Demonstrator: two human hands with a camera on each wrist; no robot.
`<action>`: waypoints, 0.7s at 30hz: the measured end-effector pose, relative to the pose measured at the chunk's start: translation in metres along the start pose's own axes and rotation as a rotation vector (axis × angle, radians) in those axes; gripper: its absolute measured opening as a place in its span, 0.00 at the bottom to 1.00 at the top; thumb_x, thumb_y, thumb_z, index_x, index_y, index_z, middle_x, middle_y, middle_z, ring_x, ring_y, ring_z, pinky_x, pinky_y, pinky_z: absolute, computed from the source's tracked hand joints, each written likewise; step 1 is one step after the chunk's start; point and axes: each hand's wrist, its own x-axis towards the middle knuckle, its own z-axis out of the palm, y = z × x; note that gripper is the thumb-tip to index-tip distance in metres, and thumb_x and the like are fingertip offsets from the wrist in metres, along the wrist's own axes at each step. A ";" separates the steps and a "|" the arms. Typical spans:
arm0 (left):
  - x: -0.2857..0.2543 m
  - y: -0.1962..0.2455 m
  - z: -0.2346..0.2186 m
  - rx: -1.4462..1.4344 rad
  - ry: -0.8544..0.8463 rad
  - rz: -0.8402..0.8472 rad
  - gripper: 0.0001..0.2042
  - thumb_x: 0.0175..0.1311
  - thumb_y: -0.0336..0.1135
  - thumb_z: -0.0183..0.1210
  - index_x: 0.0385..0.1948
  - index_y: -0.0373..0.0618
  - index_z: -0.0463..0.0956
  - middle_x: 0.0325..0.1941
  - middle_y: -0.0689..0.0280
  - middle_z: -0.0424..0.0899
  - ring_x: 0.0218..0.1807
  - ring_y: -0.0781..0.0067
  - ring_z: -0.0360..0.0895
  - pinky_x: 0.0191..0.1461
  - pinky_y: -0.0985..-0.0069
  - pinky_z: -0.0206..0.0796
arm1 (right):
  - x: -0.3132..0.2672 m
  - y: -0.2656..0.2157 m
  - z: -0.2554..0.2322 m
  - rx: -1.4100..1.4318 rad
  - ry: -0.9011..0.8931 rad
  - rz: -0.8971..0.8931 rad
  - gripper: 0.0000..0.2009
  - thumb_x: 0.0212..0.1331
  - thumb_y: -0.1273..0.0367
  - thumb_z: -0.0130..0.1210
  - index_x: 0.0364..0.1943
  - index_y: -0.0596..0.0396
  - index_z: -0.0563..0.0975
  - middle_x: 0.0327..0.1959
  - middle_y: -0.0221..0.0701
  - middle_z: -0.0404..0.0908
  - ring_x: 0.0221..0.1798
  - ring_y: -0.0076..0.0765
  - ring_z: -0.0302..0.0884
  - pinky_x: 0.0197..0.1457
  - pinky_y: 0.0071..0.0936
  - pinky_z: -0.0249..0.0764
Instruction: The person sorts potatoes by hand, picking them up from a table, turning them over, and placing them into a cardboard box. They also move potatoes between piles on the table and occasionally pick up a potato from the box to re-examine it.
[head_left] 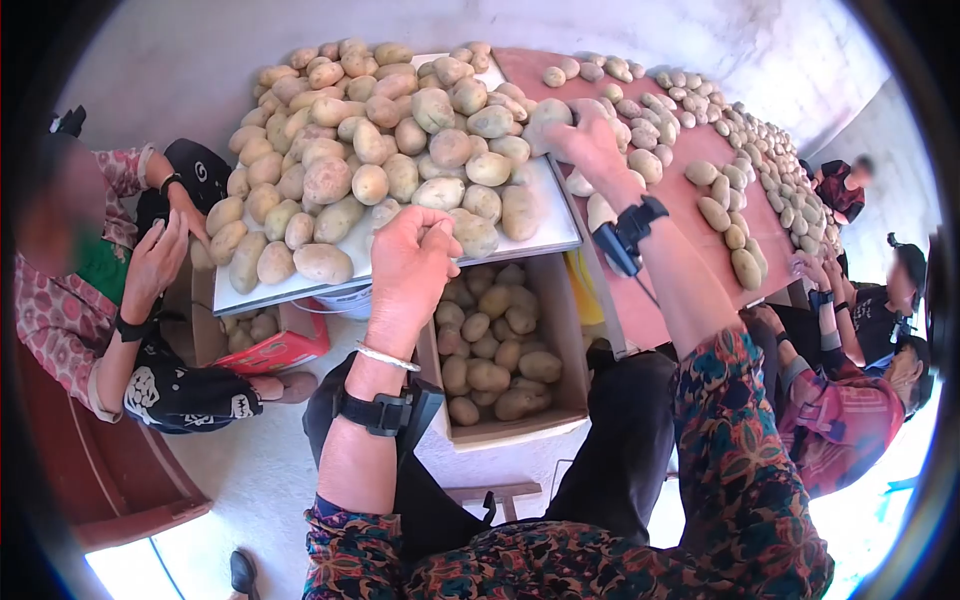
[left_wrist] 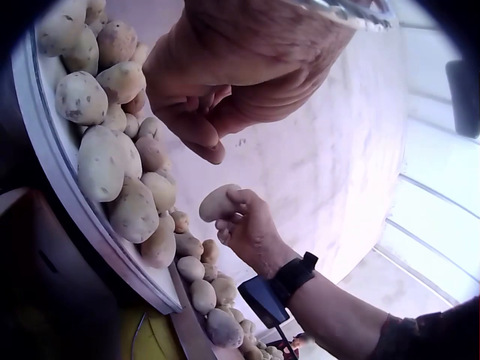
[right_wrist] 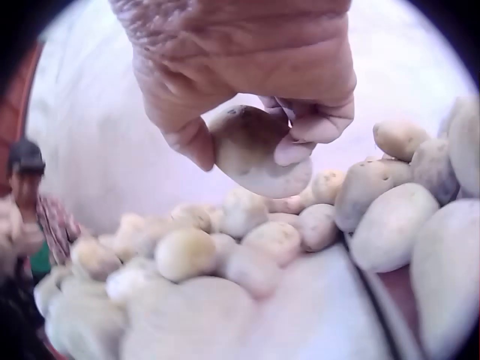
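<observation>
My right hand [head_left: 590,145] pinches a potato [right_wrist: 259,154] between thumb and fingers, over the seam between the white board [head_left: 550,220] and the reddish-brown board. In the right wrist view that potato is held above others. My left hand [head_left: 410,265] hovers at the front edge of the white board, fingers curled in toward the thumb. Nothing shows between its fingertips in the left wrist view. Just behind it rises a large heap of potatoes [head_left: 327,180], piled over most of the white board.
Below the board's edge, in front of my knees, stands a cardboard box [head_left: 510,436] part-filled with potatoes. Smaller potatoes [head_left: 715,213] spread over the reddish-brown board [head_left: 640,270] at right. A person [head_left: 75,300] sits at left beside a red box [head_left: 285,350]; other people sit at right.
</observation>
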 end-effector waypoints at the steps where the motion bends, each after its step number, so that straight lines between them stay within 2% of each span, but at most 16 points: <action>1: 0.000 -0.002 -0.001 -0.105 -0.059 -0.021 0.09 0.70 0.34 0.53 0.41 0.38 0.76 0.28 0.65 0.81 0.23 0.81 0.75 0.25 0.84 0.65 | -0.021 -0.026 -0.006 0.328 -0.081 0.090 0.26 0.55 0.61 0.57 0.56 0.63 0.70 0.41 0.34 0.78 0.38 0.30 0.77 0.40 0.29 0.76; 2: 0.001 -0.002 -0.001 -0.208 -0.118 -0.044 0.10 0.72 0.36 0.52 0.43 0.38 0.75 0.30 0.64 0.82 0.25 0.80 0.77 0.27 0.84 0.67 | -0.032 -0.029 -0.002 0.327 -0.077 0.090 0.26 0.55 0.61 0.57 0.56 0.63 0.70 0.41 0.34 0.78 0.38 0.30 0.77 0.40 0.29 0.76; 3: 0.000 0.000 -0.001 -0.204 -0.120 -0.044 0.10 0.72 0.36 0.52 0.43 0.38 0.75 0.30 0.64 0.82 0.25 0.80 0.77 0.27 0.84 0.67 | -0.041 -0.029 0.003 0.578 -0.151 0.077 0.26 0.57 0.62 0.55 0.58 0.63 0.69 0.42 0.35 0.78 0.37 0.30 0.77 0.39 0.29 0.75; 4: 0.000 0.003 0.000 -0.321 -0.164 -0.092 0.13 0.73 0.39 0.52 0.47 0.38 0.73 0.33 0.62 0.83 0.28 0.78 0.79 0.30 0.83 0.69 | -0.052 -0.033 0.007 0.828 -0.226 0.062 0.27 0.58 0.63 0.54 0.60 0.63 0.67 0.44 0.36 0.78 0.37 0.30 0.77 0.38 0.29 0.75; 5: -0.002 0.004 0.001 -0.434 -0.205 -0.144 0.16 0.74 0.42 0.52 0.51 0.38 0.71 0.37 0.60 0.83 0.32 0.75 0.81 0.33 0.82 0.72 | -0.065 -0.037 0.012 0.834 -0.225 0.065 0.27 0.58 0.63 0.54 0.60 0.63 0.67 0.44 0.36 0.78 0.37 0.30 0.77 0.38 0.29 0.75; 7: -0.004 0.005 0.003 -0.527 -0.262 -0.146 0.19 0.74 0.44 0.52 0.55 0.38 0.68 0.41 0.58 0.83 0.36 0.73 0.82 0.36 0.81 0.73 | -0.093 -0.053 0.020 1.163 -0.272 0.045 0.27 0.58 0.65 0.53 0.61 0.62 0.66 0.46 0.37 0.77 0.37 0.27 0.76 0.37 0.26 0.74; 8: -0.005 0.005 0.004 -0.626 -0.320 -0.140 0.22 0.74 0.45 0.52 0.59 0.38 0.65 0.44 0.57 0.83 0.39 0.71 0.84 0.39 0.80 0.75 | -0.100 -0.054 0.024 1.169 -0.271 0.047 0.27 0.58 0.65 0.53 0.61 0.62 0.66 0.46 0.37 0.77 0.37 0.27 0.76 0.37 0.26 0.74; 10: -0.005 0.002 0.005 -0.646 -0.342 -0.125 0.23 0.74 0.45 0.53 0.60 0.38 0.65 0.44 0.57 0.83 0.40 0.70 0.84 0.39 0.80 0.75 | -0.110 -0.055 0.029 1.126 -0.332 0.132 0.26 0.57 0.67 0.51 0.61 0.62 0.67 0.38 0.36 0.78 0.28 0.24 0.75 0.35 0.23 0.75; 12: -0.004 -0.002 0.006 -0.668 -0.366 -0.110 0.24 0.73 0.45 0.53 0.62 0.38 0.64 0.44 0.56 0.83 0.40 0.69 0.84 0.39 0.81 0.76 | -0.119 -0.056 0.028 1.134 -0.356 0.130 0.28 0.56 0.68 0.51 0.63 0.61 0.66 0.38 0.33 0.77 0.28 0.23 0.75 0.36 0.21 0.74; 15: -0.005 -0.004 0.007 -0.678 -0.321 -0.130 0.24 0.71 0.40 0.57 0.62 0.37 0.63 0.46 0.56 0.82 0.40 0.69 0.84 0.42 0.80 0.77 | -0.124 -0.052 0.026 1.014 -0.354 0.121 0.28 0.57 0.68 0.52 0.65 0.60 0.67 0.40 0.31 0.77 0.30 0.22 0.74 0.39 0.19 0.73; 17: -0.006 -0.005 0.009 -0.696 -0.265 -0.075 0.24 0.67 0.33 0.61 0.62 0.37 0.64 0.48 0.57 0.81 0.41 0.70 0.83 0.45 0.80 0.77 | -0.127 -0.044 0.028 0.955 -0.351 0.045 0.29 0.57 0.68 0.52 0.66 0.57 0.68 0.43 0.30 0.78 0.37 0.19 0.73 0.42 0.18 0.71; 21: -0.004 -0.011 0.010 -0.560 -0.261 -0.009 0.26 0.66 0.29 0.61 0.64 0.36 0.63 0.54 0.60 0.78 0.46 0.71 0.81 0.49 0.77 0.76 | -0.135 -0.044 0.021 0.835 -0.328 0.009 0.29 0.59 0.66 0.54 0.66 0.56 0.68 0.45 0.30 0.78 0.41 0.18 0.71 0.43 0.20 0.71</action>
